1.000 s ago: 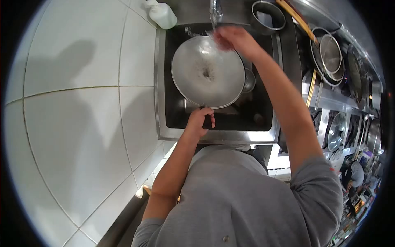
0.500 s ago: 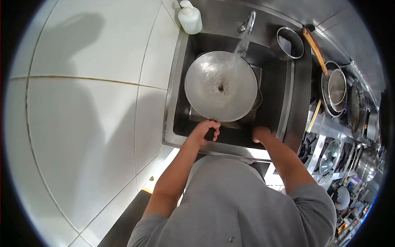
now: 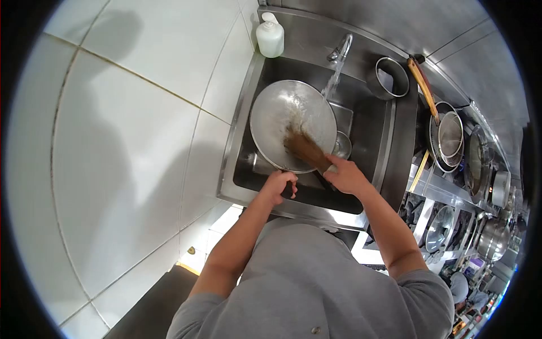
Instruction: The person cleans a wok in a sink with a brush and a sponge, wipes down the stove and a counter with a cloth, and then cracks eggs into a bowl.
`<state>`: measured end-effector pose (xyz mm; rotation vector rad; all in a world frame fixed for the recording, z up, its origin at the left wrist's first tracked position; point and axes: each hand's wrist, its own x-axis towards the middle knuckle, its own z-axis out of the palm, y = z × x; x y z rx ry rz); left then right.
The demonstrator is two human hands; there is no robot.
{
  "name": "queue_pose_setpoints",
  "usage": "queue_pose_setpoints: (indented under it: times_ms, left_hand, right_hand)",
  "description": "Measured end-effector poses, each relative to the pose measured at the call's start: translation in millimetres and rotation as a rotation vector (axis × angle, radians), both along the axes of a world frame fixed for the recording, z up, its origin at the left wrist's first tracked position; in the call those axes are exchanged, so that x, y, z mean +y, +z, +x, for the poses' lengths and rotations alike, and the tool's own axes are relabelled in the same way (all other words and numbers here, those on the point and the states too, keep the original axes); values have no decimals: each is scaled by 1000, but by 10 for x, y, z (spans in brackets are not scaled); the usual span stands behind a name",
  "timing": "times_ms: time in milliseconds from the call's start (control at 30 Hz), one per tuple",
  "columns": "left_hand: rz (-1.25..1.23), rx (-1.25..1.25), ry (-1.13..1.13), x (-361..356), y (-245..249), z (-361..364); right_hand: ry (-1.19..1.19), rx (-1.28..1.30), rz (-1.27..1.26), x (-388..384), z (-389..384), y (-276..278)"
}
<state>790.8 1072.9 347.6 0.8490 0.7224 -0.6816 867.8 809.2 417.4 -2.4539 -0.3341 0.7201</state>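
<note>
My left hand [image 3: 279,185] is closed around the dark handle at the near edge of a metal wok [image 3: 275,116], which sits tilted in the sink [image 3: 370,133]. In my right hand [image 3: 346,177] is a brown-bristled wok brush [image 3: 305,148], its bristles against the wok's inner surface and smeared by motion. Water runs from the faucet [image 3: 341,51] beside the wok's far right edge. A round metal ladle bowl [image 3: 342,145] shows in the sink to the right of the wok.
A white pump bottle [image 3: 270,38] stands at the sink's back left corner. A metal pot [image 3: 389,79] sits at the back right. Further right are strainers [image 3: 450,135], a wooden handle [image 3: 423,85] and a glass lid [image 3: 440,229] near the stove. White tiles [image 3: 141,141] line the left side.
My right hand has come up from low in the sink with the brush and brought it into the wok. The wok has shifted and tilted, uncovering the ladle. The view has turned slightly.
</note>
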Motion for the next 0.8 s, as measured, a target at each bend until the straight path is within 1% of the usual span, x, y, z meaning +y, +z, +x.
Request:
queue_pose_setpoints:
  times_ms: [33,133,233,267,333,367,400,433,467,500,567,600,667,733,767,800]
  left_hand:
    - [6,-3,-49,34,26,-48]
    - [-8,-7,-161,28,139,-186]
    - [111,42,-152,-200,41,-158]
    - [137,46,-141,-162,47,-163]
    - [183,38,-112,-54,67,-90]
    - [119,44,-122,14,90,-106]
    - [53,51,-130,99,123,-142]
    - [-10,53,-138,134,137,-152]
    - [-78,-13,-190,71,8,-235]
    - [-15,3,-279,-47,160,-233]
    - [-52,57,-223,-306,41,-226]
    - [0,34,-185,-344,27,-177]
    - [108,0,-121,-320,-3,-117]
    - [104,39,-115,-70,-12,-122]
    - [101,57,-112,55,-14,-116]
    - [103,69,-114,117,154,-102]
  right_hand:
    - [40,-2,-5,97,12,-105]
    - [-194,-31,17,357,332,-264]
    - [-39,13,148,590,419,-319]
    - [-103,422,140,698,360,207]
    - [-30,504,97,552,242,443]
    - [11,552,65,410,190,471]
    - [60,325,31,191,204,238]
    - [111,96,3,-67,278,-185]
    - [156,-135,-17,-194,354,-413]
    - [88,-79,-15,-49,420,-331]
    - [-54,37,-14,404,527,17]
    - [62,-88,120,507,458,-47]
    - [101,255,104,352,330,53]
    - [51,628,-7,323,311,597]
    - [118,349,-49,119,356,382]
    - [180,76,-89,-193,397,-55]
